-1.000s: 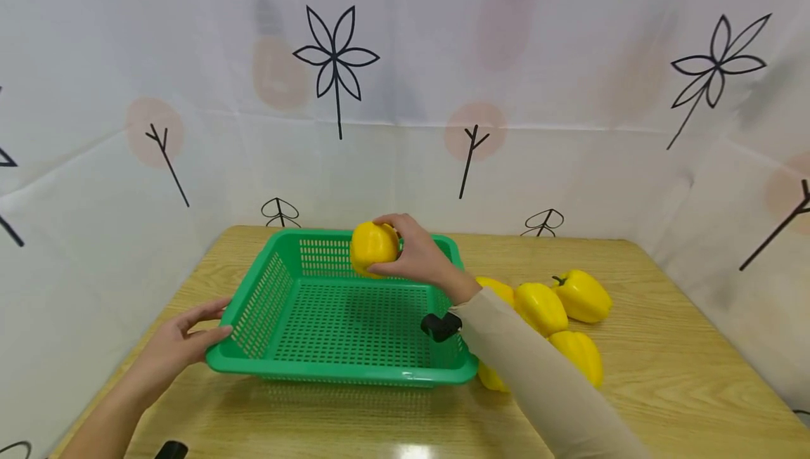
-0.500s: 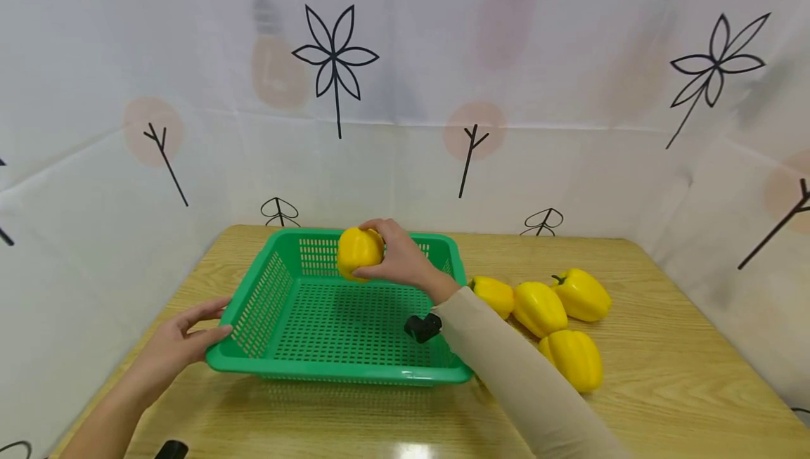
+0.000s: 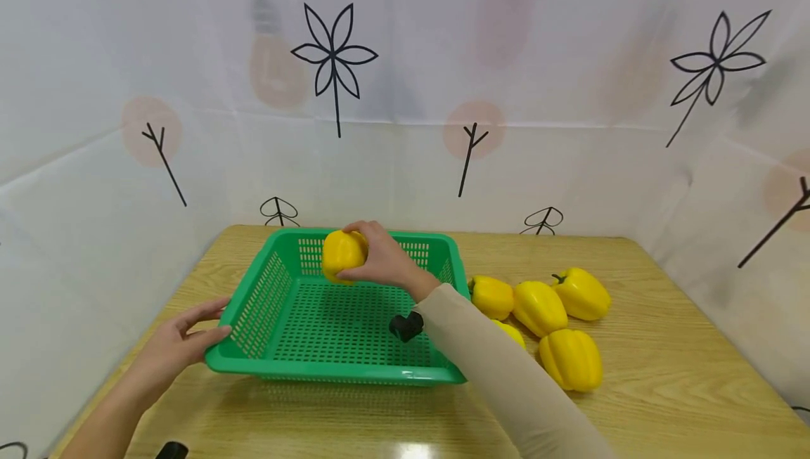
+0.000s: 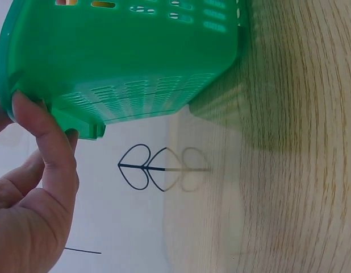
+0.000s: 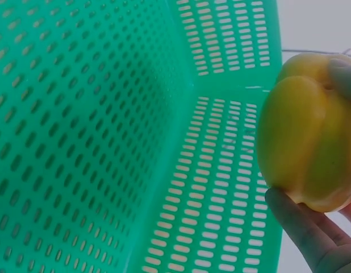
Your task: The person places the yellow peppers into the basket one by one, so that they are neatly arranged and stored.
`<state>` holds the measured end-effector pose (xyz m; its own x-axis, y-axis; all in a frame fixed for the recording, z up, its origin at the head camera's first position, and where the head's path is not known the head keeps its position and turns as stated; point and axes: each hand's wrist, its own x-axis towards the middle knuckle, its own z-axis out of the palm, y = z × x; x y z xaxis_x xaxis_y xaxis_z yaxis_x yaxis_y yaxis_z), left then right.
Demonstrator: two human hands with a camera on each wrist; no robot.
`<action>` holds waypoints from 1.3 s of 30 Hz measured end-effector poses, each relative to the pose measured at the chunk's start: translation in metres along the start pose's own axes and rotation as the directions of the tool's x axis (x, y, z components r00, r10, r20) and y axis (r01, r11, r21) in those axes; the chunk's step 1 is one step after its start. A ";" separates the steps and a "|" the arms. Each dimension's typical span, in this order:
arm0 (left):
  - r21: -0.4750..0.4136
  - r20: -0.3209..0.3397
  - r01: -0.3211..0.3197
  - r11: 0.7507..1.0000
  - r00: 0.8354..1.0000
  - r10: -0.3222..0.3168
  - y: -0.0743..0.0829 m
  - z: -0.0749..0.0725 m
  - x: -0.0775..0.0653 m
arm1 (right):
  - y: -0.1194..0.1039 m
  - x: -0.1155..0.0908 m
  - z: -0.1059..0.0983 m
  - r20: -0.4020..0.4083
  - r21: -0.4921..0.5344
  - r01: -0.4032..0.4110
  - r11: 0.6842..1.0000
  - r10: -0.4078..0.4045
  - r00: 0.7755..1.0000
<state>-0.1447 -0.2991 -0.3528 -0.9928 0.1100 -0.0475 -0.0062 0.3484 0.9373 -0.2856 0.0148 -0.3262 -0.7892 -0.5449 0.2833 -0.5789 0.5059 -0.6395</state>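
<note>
Risk: smooth rounded yellow bell pepper (image 3: 342,256) could slip and drop if the right hand (image 3: 384,259) eases its thumb-and-finger pinch; green perforated plastic basket (image 3: 335,372) might slide if the left hand (image 3: 174,343), pinching its rim, lets go | Place: aloft over basket, near far wall | Look: plump, lobed, glossy, no stem visible

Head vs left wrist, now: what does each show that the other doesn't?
Head only: right hand gripping a pepper, five loose peppers, inside floor of the basket.

Left wrist only: outer face of the basket's left wall. Orange patches through slots at the top: can't tell what.

Both: left hand gripping the basket, table, printed backdrop.
</note>
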 end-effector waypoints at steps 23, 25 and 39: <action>-0.028 -0.012 0.023 0.999 1.000 -0.023 -0.002 0.006 -0.006 | -0.008 0.026 0.037 0.168 -0.043 -0.022 0.999 0.029 0.985; -0.039 -0.016 0.021 0.999 1.000 -0.022 -0.002 0.006 -0.006 | -0.008 0.026 0.041 0.185 -0.058 -0.018 0.998 0.029 0.982; -0.048 -0.020 0.027 0.999 0.999 -0.028 -0.003 0.009 -0.008 | -0.001 0.022 0.066 0.267 -0.108 -0.071 0.992 0.098 0.959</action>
<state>-0.1356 -0.2928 -0.3582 -0.9944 0.0819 -0.0665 -0.0384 0.3066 0.9511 -0.2889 -0.0417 -0.3662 -0.7585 -0.6514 0.0176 -0.5398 0.6130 -0.5770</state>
